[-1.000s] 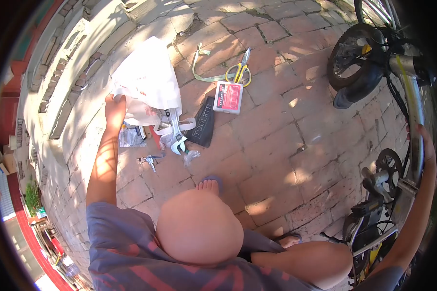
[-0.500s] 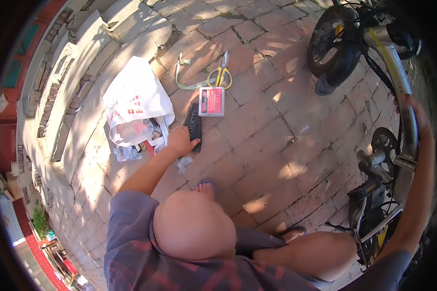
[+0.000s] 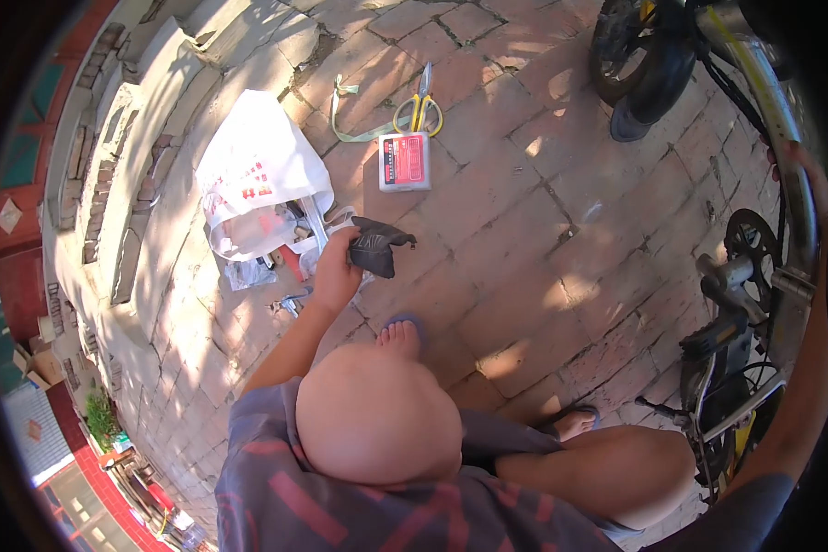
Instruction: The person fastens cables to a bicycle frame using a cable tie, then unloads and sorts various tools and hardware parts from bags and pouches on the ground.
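Observation:
My left hand [image 3: 338, 267] is closed on a black tool pouch [image 3: 375, 247] with pale lettering, lifted off the bricks and bent over. Beside that hand lies a white plastic bag [image 3: 262, 166] with red print, its mouth showing mixed small items. At the right, my right hand [image 3: 811, 184] wraps round the silver frame tube [image 3: 794, 216] of a bicycle. Part of that hand is hidden behind the tube. A red-labelled clear plastic box [image 3: 405, 162] sits above the pouch, touching yellow-handled scissors [image 3: 420, 109].
A pale green strap [image 3: 354, 136] curls beside the scissors. Some metal tool [image 3: 292, 302] lies near my left forearm. The bicycle's black front wheel [image 3: 627, 60] and crank [image 3: 753, 253] line the right side. Stone steps [image 3: 147, 184] rise at the left.
My left hand has picked the black pouch up from the ground, and it now bends in the grip. A metal tool shows near the forearm. My right hand stays on the frame.

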Tool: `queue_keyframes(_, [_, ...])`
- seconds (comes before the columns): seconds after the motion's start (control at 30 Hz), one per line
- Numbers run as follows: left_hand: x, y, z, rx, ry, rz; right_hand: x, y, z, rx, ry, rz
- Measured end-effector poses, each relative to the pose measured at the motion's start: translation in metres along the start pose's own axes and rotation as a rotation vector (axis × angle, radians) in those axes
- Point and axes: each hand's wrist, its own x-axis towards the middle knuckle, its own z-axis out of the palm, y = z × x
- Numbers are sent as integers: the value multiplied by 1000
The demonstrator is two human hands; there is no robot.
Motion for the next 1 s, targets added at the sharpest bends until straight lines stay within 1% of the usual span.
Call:
queue_keyframes(0.03, [-1,11,-1,-23,41,-16,0,-2,0,-23,12,-7])
queue_keyframes(0.13, [-2,19,5,27,17,-136,-5,7,3,-55,56,-39])
queue_keyframes(0.2, [1,15,17,98,86,-183,-12,28,7,-43,97,-37])
queue_keyframes(0.27, [5,25,23,89,293,-222,-19,51,12,-10,152,-30])
queue_keyframes(0.37, [-31,5,16,86,163,-142,-27,90,26,40,229,-4])
queue_keyframes(0.47, [-68,-47,-2,-15,267,-591,-37,129,47,94,304,36])
queue_keyframes(0.5, [-77,-77,-10,-130,386,-734,-41,140,57,118,328,49])
queue_keyframes(0.57, [-74,-120,-39,-266,701,-832,-49,161,76,146,366,76])
queue_keyframes(0.63, [-41,-134,-87,-341,842,-995,-55,177,96,178,395,105])
queue_keyframes(0.7, [-9,-161,-105,-397,1067,-672,-60,187,113,199,411,127])
queue_keyframes(0.77, [21,-157,-120,-405,856,-657,-63,195,133,223,432,141])
queue_keyframes(0.8, [44,-147,-109,-185,853,-620,-66,200,143,246,438,147])
queue_keyframes(0.83, [68,-108,-98,-307,784,-506,-65,203,151,259,446,152])
queue_keyframes(0.87, [80,-84,-81,-155,636,-390,-66,206,161,271,444,161])
queue_keyframes(0.9, [88,-49,-65,-106,507,-406,-66,205,170,281,447,163])
queue_keyframes(0.93, [95,-29,-50,-178,294,-352,-66,205,176,286,447,169])
queue_keyframes(1.0, [86,-17,-18,48,298,114,-68,206,186,301,455,178])
